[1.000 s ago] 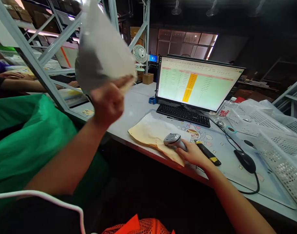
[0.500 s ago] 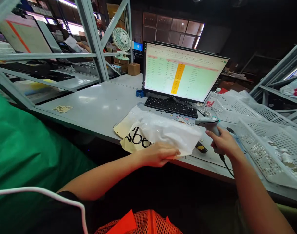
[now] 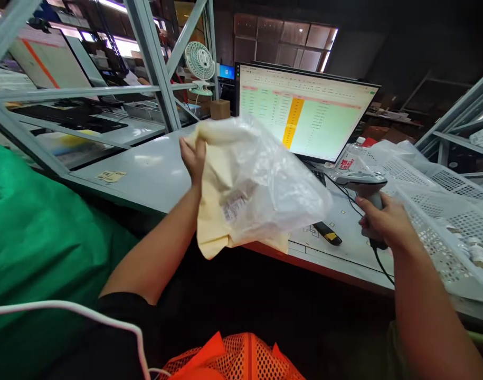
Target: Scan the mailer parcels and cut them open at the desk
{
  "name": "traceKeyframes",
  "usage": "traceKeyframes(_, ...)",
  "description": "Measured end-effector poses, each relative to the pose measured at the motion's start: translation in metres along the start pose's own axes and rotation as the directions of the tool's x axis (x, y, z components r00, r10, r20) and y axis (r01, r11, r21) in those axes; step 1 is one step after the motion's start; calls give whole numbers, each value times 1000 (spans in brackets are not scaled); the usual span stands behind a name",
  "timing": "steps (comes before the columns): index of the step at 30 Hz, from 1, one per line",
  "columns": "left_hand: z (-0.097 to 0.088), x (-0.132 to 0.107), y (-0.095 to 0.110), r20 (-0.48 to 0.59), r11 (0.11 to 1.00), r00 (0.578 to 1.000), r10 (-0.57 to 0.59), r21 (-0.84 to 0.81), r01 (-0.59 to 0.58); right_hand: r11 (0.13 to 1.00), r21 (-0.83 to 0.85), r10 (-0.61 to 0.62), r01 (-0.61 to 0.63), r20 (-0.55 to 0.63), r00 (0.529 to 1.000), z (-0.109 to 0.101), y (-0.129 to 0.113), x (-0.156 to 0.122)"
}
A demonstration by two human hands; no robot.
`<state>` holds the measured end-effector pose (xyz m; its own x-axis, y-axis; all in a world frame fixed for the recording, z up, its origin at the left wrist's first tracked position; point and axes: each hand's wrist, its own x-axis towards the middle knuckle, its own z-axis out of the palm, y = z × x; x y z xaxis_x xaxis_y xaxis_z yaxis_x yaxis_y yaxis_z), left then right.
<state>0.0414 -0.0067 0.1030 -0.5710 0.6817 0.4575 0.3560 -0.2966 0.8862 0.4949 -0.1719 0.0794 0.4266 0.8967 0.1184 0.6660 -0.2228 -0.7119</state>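
Observation:
My left hand (image 3: 194, 160) is closed on the upper left edge of a cream and white plastic mailing bag (image 3: 261, 179), which is lifted above the desk's front edge. Through the clear part of the bag shows a printed label (image 3: 235, 207), too small to read. In my right hand (image 3: 387, 220) is a grey barcode scanner (image 3: 363, 184), gripped by its handle, with its head towards the bag and a cable hanging below. Between the bag and the scanner, a black and yellow box cutter (image 3: 327, 233) lies on the desk. The bag hides most of the keyboard (image 3: 318, 174).
A monitor (image 3: 328, 116) showing a spreadsheet stands behind the bag. White perforated baskets (image 3: 427, 216) with small jars (image 3: 481, 252) sit at the right, near a plastic bottle (image 3: 352, 153). A metal frame (image 3: 150, 63) and green cloth (image 3: 47, 237) are at the left.
The mailing bag has been lifted off the desk and turned, so its lettering no longer shows and a label does. My left hand moved left and up; the scanner moved slightly right.

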Motion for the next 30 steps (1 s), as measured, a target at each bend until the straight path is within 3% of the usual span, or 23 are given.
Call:
traceKeyframes(3, 10, -48, -50, 93, 994, 995, -37, 107, 27, 997, 57, 49, -48, -12, 999, 0, -5, -9)
traceKeyframes(5, 9, -72, -72, 196, 971, 978, -71, 237, 23, 997, 56, 56, -56, -5, 998, -5, -9, -16)
traceKeyframes(8, -1, -80, -86, 315, 943, 937, -148, 332, 37, 997, 47, 55, -59, 68, 996, -19, -17, -29)
traceKeyframes(11, -13, -71, -85, 343, 976, 937, -61, 216, -15, 998, 44, -45, 33, 294, 955, -36, -32, -46)
traceKeyframes(13, -20, -67, -81, 346, 990, 938, 31, 120, -77, 982, -2, -164, 189, 487, 858, -44, -51, -58)
traceKeyframes(17, -27, -72, -68, 345, 982, 927, 144, 65, -177, 859, -20, -333, 511, 736, 590, -43, -99, -76)
traceKeyframes(20, -27, -75, -62, 339, 979, 930, 140, 91, -181, 808, -6, -360, 589, 787, 501, -30, -125, -80)
traceKeyframes(22, -27, -75, -61, 343, 979, 931, 123, 113, -171, 799, -8, -359, 601, 795, 489, -21, -136, -80)
traceKeyframes(25, -31, -74, -61, 369, 973, 923, 113, 148, -178, 805, -19, -355, 593, 785, 507, -16, -142, -78)
traceKeyframes(27, -40, -74, -61, 399, 943, 900, 175, 196, -270, 806, -36, -363, 591, 759, 540, -14, -136, -72)
traceKeyframes(29, -54, -79, -61, 479, 864, 830, 287, 245, -440, 791, -104, -377, 602, 693, 615, -11, -120, -58)
traceKeyframes(30, -62, -84, -62, 563, 810, 756, 333, 240, -536, 782, -163, -381, 601, 638, 669, -8, -108, -48)
